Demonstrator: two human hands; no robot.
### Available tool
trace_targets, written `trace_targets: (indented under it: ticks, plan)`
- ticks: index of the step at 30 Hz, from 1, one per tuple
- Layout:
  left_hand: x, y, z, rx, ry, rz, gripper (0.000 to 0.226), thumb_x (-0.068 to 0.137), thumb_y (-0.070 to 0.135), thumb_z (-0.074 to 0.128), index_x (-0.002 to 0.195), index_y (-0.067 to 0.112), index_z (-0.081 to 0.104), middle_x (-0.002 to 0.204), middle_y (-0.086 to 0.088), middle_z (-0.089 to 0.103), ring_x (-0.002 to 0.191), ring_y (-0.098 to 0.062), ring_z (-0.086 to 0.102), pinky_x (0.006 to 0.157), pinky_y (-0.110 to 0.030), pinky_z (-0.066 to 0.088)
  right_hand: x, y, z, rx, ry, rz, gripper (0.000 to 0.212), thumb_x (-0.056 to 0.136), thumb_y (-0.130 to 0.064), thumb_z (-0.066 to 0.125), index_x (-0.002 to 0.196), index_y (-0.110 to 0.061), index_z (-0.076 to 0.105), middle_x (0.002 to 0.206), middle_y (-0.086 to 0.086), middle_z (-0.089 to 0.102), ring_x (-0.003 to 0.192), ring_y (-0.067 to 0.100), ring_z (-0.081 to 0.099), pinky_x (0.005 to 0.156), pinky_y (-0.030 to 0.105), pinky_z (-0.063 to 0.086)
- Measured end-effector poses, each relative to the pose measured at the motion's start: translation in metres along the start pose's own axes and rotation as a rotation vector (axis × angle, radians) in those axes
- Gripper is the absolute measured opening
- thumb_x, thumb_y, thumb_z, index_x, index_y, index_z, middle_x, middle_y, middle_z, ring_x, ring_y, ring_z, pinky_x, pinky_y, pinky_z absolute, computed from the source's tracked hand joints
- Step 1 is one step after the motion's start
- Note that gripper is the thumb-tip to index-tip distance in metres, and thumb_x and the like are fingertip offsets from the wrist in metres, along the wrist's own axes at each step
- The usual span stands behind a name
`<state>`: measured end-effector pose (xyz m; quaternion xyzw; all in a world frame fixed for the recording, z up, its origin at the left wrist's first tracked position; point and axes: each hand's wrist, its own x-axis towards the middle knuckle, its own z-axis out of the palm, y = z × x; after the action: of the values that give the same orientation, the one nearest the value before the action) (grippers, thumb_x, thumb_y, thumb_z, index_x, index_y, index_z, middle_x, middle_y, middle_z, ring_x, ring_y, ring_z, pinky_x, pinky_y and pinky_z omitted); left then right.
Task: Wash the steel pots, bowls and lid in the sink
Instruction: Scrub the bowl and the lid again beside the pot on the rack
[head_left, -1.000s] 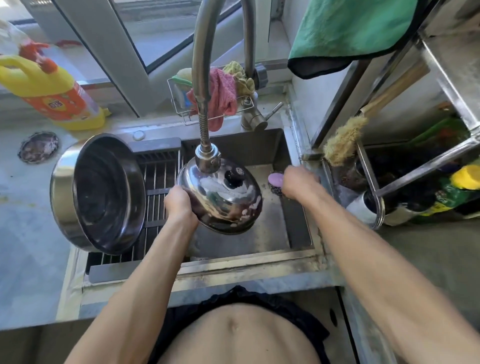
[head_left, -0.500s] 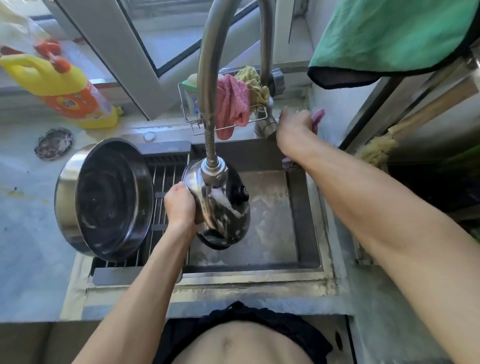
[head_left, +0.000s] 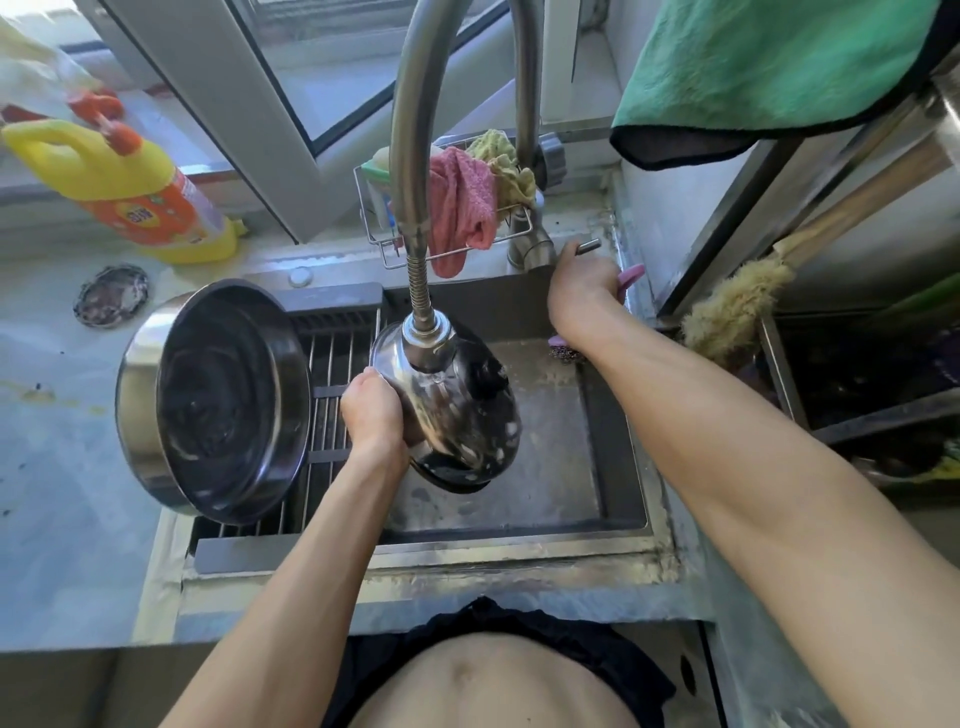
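Observation:
My left hand (head_left: 374, 410) grips the rim of a steel lid (head_left: 467, 421) with a black knob, tilted over the sink (head_left: 618, 462) right under the faucet's spray head (head_left: 428, 340). Soap suds cling to the lid. My right hand (head_left: 582, 291) is at the back right of the sink, holding a pink-handled scrubber (head_left: 631, 274) and touching the faucet lever (head_left: 588, 246). The scrubber's wire head (head_left: 563, 351) hangs below my wrist. A large steel pot (head_left: 218, 400) leans on its side on the drain rack (head_left: 332, 415) at the left.
A wire caddy (head_left: 374, 228) with pink and yellow cloths hangs behind the faucet. A yellow detergent bottle (head_left: 130, 182) stands on the counter at the back left. A green towel (head_left: 769, 67) hangs above a metal shelf (head_left: 779, 364) at the right, with a brush (head_left: 737, 306) leaning there.
My right hand rose from the sink's right side, carrying the scrubber, to the faucet lever. The left hand keeps the lid under the spray head, tilted more steeply.

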<state>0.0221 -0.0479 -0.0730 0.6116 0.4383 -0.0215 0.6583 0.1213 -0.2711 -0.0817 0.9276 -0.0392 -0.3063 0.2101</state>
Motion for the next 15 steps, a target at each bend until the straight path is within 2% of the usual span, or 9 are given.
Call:
trace_targets:
  ticks: [1,3,6,9,11,13,15]
  plan:
    - [-0.001,0.001,0.000,0.017,-0.001,0.006,0.037,0.101,0.015,0.042,0.065,0.021,0.047,0.062,0.009,0.046,0.058,-0.009,0.045,0.056,-0.023,0.041,0.003,0.000,0.001,0.040,0.010,0.033,0.083,0.095,-0.016,0.060,0.152,0.004,0.002,0.060,0.016,0.066,0.046,0.008,0.057,0.037,0.018,0.040]
    - [-0.002,0.002,-0.001,0.046,-0.015,0.015,0.035,0.102,0.019,0.043,0.068,0.020,0.051,0.067,0.006,0.051,0.066,-0.014,0.051,0.063,-0.025,0.045,0.001,0.000,0.002,0.120,-0.023,0.061,0.087,0.093,-0.018,0.065,0.152,0.003,0.004,0.059,0.015,0.066,0.038,0.010,0.053,0.034,0.025,0.042]
    - [-0.005,0.006,0.001,0.049,-0.011,0.026,0.033,0.106,0.024,0.044,0.077,0.018,0.058,0.078,0.002,0.057,0.072,-0.015,0.056,0.062,-0.025,0.048,-0.006,-0.003,-0.002,0.199,-0.022,0.089,0.092,0.090,-0.022,0.068,0.152,0.003,0.005,0.073,0.008,0.069,0.035,0.011,0.050,0.040,0.012,0.034]
    - [-0.005,0.007,0.001,0.068,-0.018,0.041,0.033,0.105,0.025,0.044,0.078,0.017,0.060,0.079,0.002,0.059,0.073,-0.017,0.059,0.055,-0.023,0.048,-0.018,-0.003,-0.010,0.229,-0.005,0.125,0.109,0.085,-0.038,0.073,0.153,0.001,-0.003,0.090,0.015,0.073,0.042,0.014,0.052,0.038,0.015,0.023]
    - [-0.006,0.007,0.000,0.084,-0.015,0.038,0.033,0.105,0.023,0.043,0.075,0.017,0.057,0.076,0.002,0.056,0.067,-0.015,0.055,0.050,-0.020,0.046,-0.026,-0.002,-0.015,0.249,0.024,0.132,0.127,0.076,-0.052,0.077,0.153,-0.001,-0.010,0.104,0.023,0.071,0.046,0.017,0.051,0.038,0.022,0.025]
    - [-0.007,0.007,0.000,0.124,-0.021,0.056,0.033,0.102,0.019,0.042,0.071,0.017,0.052,0.073,0.002,0.050,0.067,-0.016,0.048,0.054,-0.024,0.041,-0.031,0.001,-0.018,0.297,0.063,0.130,0.130,0.074,-0.050,0.080,0.153,-0.001,-0.011,0.110,0.022,0.069,0.049,0.018,0.048,0.041,0.026,0.027]
    - [-0.009,0.007,0.003,0.164,-0.040,0.087,0.033,0.099,0.016,0.042,0.067,0.017,0.048,0.070,0.003,0.045,0.067,-0.015,0.042,0.056,-0.028,0.037,-0.031,0.003,-0.019,0.346,0.088,0.131,0.131,0.071,-0.049,0.081,0.153,0.001,-0.009,0.111,0.020,0.069,0.057,0.018,0.054,0.043,0.027,0.027]
